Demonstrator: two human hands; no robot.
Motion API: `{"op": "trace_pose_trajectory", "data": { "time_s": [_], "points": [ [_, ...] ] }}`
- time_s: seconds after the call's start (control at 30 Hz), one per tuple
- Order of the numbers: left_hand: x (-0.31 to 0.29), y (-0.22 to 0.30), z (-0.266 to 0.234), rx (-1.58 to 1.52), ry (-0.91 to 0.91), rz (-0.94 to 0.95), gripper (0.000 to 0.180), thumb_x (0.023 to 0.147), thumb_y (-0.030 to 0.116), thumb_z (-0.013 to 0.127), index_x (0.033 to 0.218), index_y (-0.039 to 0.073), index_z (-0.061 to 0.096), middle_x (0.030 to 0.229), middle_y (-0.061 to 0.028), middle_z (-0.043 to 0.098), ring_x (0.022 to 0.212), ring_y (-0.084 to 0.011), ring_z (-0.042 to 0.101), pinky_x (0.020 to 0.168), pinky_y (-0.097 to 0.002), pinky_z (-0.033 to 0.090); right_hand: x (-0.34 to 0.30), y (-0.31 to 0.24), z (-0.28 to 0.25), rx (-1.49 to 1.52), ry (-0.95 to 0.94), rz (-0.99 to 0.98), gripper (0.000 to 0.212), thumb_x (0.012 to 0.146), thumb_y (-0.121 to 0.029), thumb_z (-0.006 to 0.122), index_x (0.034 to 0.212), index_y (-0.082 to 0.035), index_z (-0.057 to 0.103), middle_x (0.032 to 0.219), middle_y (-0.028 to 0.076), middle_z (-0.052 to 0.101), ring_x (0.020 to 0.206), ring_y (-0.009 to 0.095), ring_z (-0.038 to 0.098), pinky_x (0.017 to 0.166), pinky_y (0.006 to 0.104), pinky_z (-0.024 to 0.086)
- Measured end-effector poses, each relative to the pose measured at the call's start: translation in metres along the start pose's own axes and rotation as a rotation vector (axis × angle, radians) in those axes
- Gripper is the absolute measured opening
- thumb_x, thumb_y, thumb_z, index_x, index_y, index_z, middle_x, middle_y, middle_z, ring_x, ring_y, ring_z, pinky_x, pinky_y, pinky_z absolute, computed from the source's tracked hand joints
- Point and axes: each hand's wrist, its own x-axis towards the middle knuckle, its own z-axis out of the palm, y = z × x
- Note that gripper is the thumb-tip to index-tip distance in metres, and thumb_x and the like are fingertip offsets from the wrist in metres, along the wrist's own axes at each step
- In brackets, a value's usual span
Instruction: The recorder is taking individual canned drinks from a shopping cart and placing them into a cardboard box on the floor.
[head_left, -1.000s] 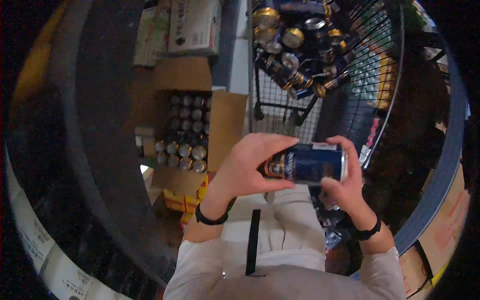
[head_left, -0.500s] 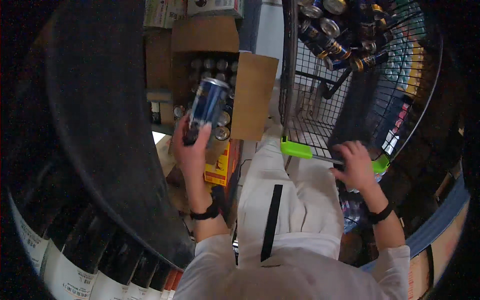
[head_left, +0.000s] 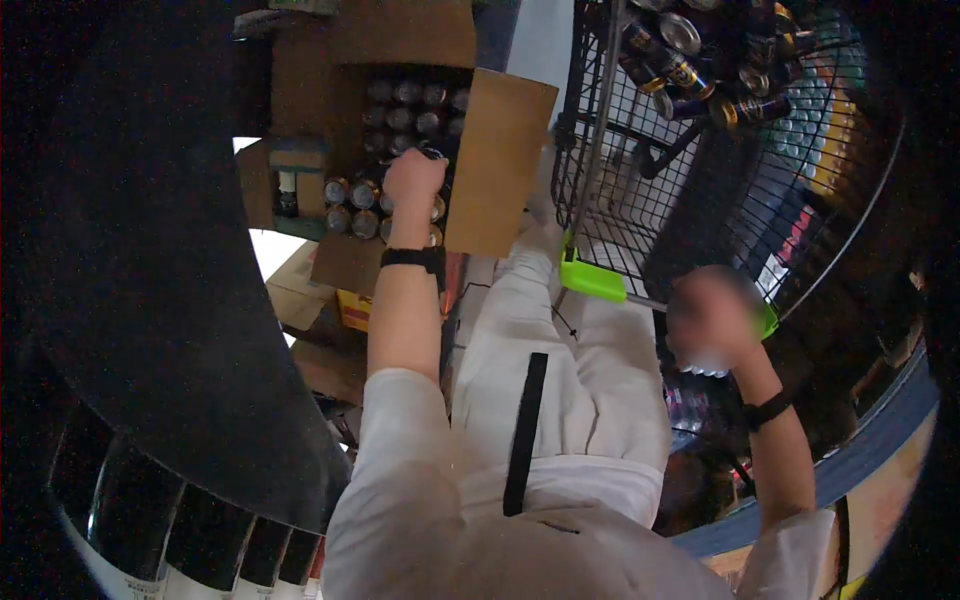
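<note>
My left hand (head_left: 414, 180) reaches down into an open cardboard carton (head_left: 500, 160) packed with upright cans. Its fingers are curled over a can (head_left: 433, 153), of which only part of the rim shows; the hand hides the rest. Round it stand rows of cans (head_left: 365, 194) with silver tops. My right hand (head_left: 712, 318) is at the handlebar of a wire shopping cart, by its bright green end piece (head_left: 592, 280). The right fingers are blurred, so their grip is not visible.
The cart's wire basket (head_left: 625, 215) holds a heap of dark blue and gold cans (head_left: 668, 62) at its far end. Shrink-wrapped goods (head_left: 815, 140) lie beyond its right side. Dark bottles with white labels (head_left: 130, 510) line the lower left, next to a broad dark surface (head_left: 170, 250).
My left hand has moved forward and down into the carton with the blue can, which was held tilted above the cans before. My right hand stays at the cart handle.
</note>
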Motion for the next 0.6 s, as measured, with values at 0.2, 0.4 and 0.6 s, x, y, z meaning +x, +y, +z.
{"op": "trace_pose_trajectory", "data": {
  "time_s": [0.2, 0.4, 0.6],
  "points": [
    [0.016, 0.021, 0.009, 0.026, -0.191, -0.071, 0.048, 0.085, 0.04, 0.066, 0.118, 0.005, 0.07, 0.126, -0.0193, 0.066, 0.117, -0.0369, 0.064, 0.097, -0.046, 0.052, -0.001, 0.002, 0.002, -0.018, 0.003, 0.045, 0.06, 0.073, -0.03, 0.075, 0.126, -0.006, 0.061, 0.123, 0.021, 0.061, 0.125, 0.044, 0.051, 0.109, 0.0492, 0.042],
    [0.034, 0.025, 0.02, 0.046, -0.294, -0.051, 0.044, 0.089, 0.027, 0.055, 0.125, 0.005, 0.067, 0.133, -0.0193, 0.062, 0.123, -0.0361, 0.06, 0.101, -0.0451, 0.05, 0.0, -0.001, 0.002, -0.039, 0.041, 0.066, 0.062, 0.072, -0.031, 0.077, 0.127, -0.007, 0.061, 0.123, 0.02, 0.062, 0.125, 0.043, 0.052, 0.109, 0.0485, 0.042],
    [0.038, 0.02, 0.028, 0.086, -0.352, -0.061, 0.046, 0.09, 0.028, 0.052, 0.126, 0.004, 0.066, 0.136, -0.0192, 0.06, 0.125, -0.0358, 0.058, 0.103, -0.0449, 0.048, 0.003, 0.0, 0.0, -0.034, 0.012, 0.059, 0.063, 0.07, -0.03, 0.078, 0.125, -0.005, 0.061, 0.119, 0.02, 0.063, 0.122, 0.043, 0.054, 0.108, 0.0477, 0.044]
  ]
}}
